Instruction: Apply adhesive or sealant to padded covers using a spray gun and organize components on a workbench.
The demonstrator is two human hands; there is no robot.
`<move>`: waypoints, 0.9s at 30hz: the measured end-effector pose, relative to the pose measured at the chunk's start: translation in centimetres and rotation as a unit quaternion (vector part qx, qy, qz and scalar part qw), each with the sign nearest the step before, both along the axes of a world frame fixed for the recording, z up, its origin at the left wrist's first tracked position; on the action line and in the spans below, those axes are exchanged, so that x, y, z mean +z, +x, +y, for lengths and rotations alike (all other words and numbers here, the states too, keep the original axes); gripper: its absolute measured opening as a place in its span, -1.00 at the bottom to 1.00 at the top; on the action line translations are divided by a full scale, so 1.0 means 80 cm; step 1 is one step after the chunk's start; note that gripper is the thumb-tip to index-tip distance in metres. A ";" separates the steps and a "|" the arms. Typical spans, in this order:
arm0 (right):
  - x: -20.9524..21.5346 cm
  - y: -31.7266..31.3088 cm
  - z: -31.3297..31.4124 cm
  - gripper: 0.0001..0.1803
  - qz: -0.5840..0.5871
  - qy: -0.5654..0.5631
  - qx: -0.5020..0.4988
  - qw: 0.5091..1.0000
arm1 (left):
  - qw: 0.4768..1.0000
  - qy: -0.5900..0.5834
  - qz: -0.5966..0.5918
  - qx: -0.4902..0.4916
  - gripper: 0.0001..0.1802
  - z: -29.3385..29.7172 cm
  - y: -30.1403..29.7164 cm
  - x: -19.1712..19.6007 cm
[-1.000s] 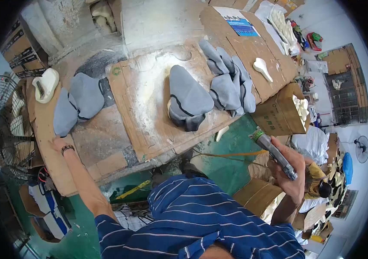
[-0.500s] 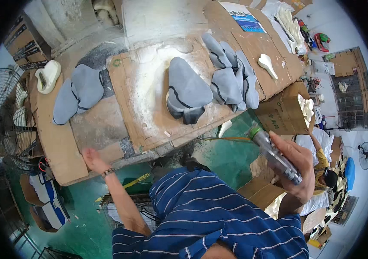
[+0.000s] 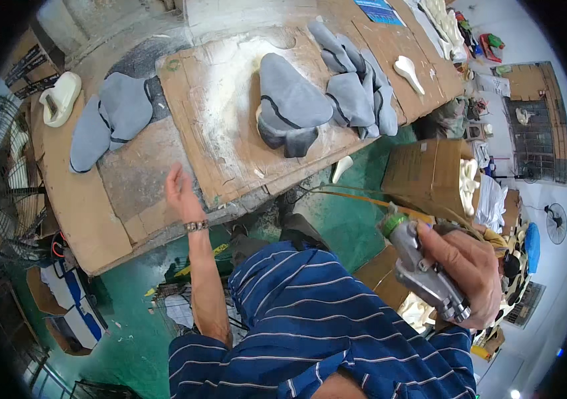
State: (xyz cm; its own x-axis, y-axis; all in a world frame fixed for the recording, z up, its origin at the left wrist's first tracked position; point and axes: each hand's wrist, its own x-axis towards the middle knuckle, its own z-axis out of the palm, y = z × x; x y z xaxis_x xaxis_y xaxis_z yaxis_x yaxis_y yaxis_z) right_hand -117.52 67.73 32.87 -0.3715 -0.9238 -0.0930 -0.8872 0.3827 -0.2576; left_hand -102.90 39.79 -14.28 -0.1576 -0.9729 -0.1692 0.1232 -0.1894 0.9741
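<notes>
My right hand [image 3: 464, 272] is wrapped round a silver hand-held air tool [image 3: 423, 269] with a green collar, held up to the right, off the table. My left hand [image 3: 182, 193] is empty, its fingers stretched out above the table's near edge. Ahead of it, on dusty cardboard, lies a grey saddle-shaped cover [image 3: 290, 93] with black edging; a bit of cream foam shows at its left side. More grey covers [image 3: 353, 100] are heaped to its right. A pair of grey covers [image 3: 124, 110] lies to the left.
A cream foam saddle [image 3: 61, 100] sits at the table's left end, another [image 3: 408, 74] at the right. A cardboard box [image 3: 423, 173] of cream pieces stands right of the table. An orange-yellow hose [image 3: 363, 201] crosses behind the tool. A large fan [image 3: 4, 179] stands at left.
My left hand has moved right along the table edge, fingers now stretched out. My right hand has shifted slightly right and down with the air tool. The whole view has tilted a little.
</notes>
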 end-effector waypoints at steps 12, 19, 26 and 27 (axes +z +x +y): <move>-0.030 -0.063 0.130 -0.26 -0.117 -0.049 -0.111 0.986 | 0.924 -0.281 -0.120 -0.231 -0.62 0.060 -0.234 0.110; -0.062 -0.159 0.204 -0.18 -0.226 -0.148 -0.122 0.955 | 0.780 -0.423 -0.355 -0.295 -0.56 0.045 -0.284 0.079; -0.091 -0.271 0.260 -0.26 -0.325 -0.148 -0.041 0.933 | 0.804 -0.319 -0.377 -0.331 -0.49 0.003 -0.260 0.060; -0.096 -0.282 0.267 -0.26 -0.331 -0.154 -0.042 0.930 | 0.807 -0.300 -0.378 -0.341 -0.49 0.004 -0.260 0.062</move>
